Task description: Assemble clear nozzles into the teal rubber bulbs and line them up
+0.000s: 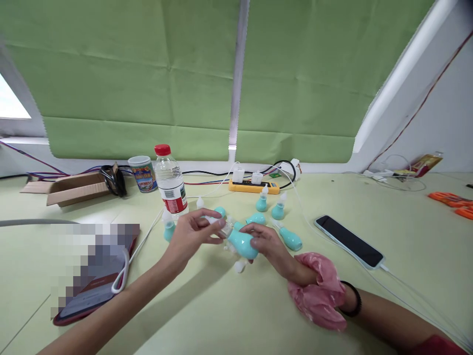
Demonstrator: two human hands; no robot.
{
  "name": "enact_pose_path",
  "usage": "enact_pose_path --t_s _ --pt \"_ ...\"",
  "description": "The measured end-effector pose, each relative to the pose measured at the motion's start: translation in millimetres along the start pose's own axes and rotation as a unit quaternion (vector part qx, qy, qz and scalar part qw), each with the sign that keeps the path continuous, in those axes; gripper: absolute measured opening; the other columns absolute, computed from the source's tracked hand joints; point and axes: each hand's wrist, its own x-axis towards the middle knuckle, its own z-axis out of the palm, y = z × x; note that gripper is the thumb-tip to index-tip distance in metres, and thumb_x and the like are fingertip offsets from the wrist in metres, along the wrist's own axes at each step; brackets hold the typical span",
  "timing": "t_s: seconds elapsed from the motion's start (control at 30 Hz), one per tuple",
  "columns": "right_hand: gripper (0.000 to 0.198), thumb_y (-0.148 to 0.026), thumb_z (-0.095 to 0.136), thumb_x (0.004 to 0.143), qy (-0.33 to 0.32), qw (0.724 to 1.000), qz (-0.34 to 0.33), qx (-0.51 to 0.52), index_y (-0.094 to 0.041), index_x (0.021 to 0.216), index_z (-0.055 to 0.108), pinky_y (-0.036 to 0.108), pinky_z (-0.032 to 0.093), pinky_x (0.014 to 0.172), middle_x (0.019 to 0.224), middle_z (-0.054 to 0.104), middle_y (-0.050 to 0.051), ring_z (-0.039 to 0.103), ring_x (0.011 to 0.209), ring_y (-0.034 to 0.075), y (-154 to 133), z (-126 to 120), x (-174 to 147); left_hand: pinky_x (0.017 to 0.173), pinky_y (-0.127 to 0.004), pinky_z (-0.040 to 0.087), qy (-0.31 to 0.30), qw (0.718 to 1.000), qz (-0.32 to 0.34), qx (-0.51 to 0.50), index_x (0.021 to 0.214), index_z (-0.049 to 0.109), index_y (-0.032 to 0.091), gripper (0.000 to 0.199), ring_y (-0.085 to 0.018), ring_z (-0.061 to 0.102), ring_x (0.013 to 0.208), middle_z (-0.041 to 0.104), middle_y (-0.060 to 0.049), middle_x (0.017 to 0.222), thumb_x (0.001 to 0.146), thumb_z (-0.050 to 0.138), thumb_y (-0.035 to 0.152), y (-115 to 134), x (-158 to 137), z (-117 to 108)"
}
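Above the table, a teal bulb nasal aspirator [242, 243] is held between both hands. My left hand [190, 235] is closed around its clear nozzle end. At the rounded bulb, my right hand [274, 250] grips with thumb and fingers. Several more teal aspirators with clear tips are spread behind the hands; one standing aspirator [261, 202] is near the power strip, another standing aspirator [278, 209] is beside it, and a lying aspirator [290, 238] is close to my right hand. A small clear piece [240, 266] rests below the held bulb. Fingers partly cover the nozzle.
A red-capped bottle [170, 182] and a can [143, 175] stand at back left, near an open cardboard box [79, 190]. A yellow power strip [254, 187] lies at the back. To the right are a charging phone [349, 240] and an orange item [449, 199].
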Motion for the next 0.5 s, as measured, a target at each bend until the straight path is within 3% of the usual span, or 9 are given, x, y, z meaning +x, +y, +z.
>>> enact_pose_path --t_s 0.1,0.17,0.23,0.33,0.4,0.5 --pt "0.024 -0.038 0.050 0.073 0.042 0.999 -0.004 -0.016 -0.016 0.082 0.053 0.020 0.036 0.042 0.060 0.045 -0.002 0.043 0.047 0.008 5 -5 5 0.057 -0.028 0.053 -0.012 0.995 0.053 0.084 0.095 0.053 0.015 0.032 -0.015 0.061 0.059 0.063 -0.002 0.069 0.068 0.059 0.031 -12 -5 9" --pt "0.023 -0.036 0.055 0.071 0.033 0.997 -0.006 -0.065 -0.017 0.083 0.053 0.019 0.033 0.042 0.057 0.044 -0.004 0.040 0.045 0.007 8 -8 6 0.056 -0.026 0.051 0.010 0.972 0.136 0.191 0.091 0.056 0.016 0.025 -0.014 0.059 0.059 0.063 -0.002 0.071 0.071 0.056 0.031 -17 -7 11" --pt "0.023 -0.034 0.061 0.067 0.012 0.994 -0.010 -0.107 -0.016 0.080 0.055 0.018 0.033 0.044 0.060 0.047 -0.003 0.041 0.049 0.007 10 -9 7 0.061 -0.026 0.050 0.034 0.920 0.247 0.303 0.087 0.058 0.016 0.020 -0.014 0.059 0.064 0.064 -0.003 0.075 0.073 0.054 0.029 -14 -7 6" --pt "0.022 -0.037 0.058 0.068 0.005 0.993 -0.003 -0.117 -0.015 0.070 0.056 0.020 0.035 0.047 0.063 0.051 0.000 0.045 0.055 0.009 11 -9 10 0.076 -0.032 0.045 0.078 0.803 0.374 0.457 0.095 0.057 0.016 0.024 -0.020 0.056 0.086 0.061 -0.007 0.098 0.075 0.049 0.026 0 0 -14" --pt "0.023 -0.037 0.056 0.070 0.025 0.994 0.007 -0.110 -0.015 0.066 0.054 0.020 0.035 0.048 0.059 0.051 -0.001 0.046 0.054 0.010 10 -10 13 0.071 -0.034 0.045 0.142 0.742 0.339 0.560 0.101 0.055 0.018 0.028 -0.024 0.052 0.091 0.059 -0.007 0.103 0.077 0.043 0.022 11 7 -30" --pt "0.023 -0.036 0.057 0.069 0.053 0.993 0.013 -0.107 -0.015 0.062 0.052 0.021 0.035 0.049 0.057 0.049 -0.002 0.045 0.052 0.010 10 -11 16 0.055 -0.031 0.044 0.120 0.684 0.204 0.690 0.095 0.059 0.020 0.032 -0.027 0.052 0.085 0.062 -0.007 0.091 0.072 0.038 0.011 21 16 -52"
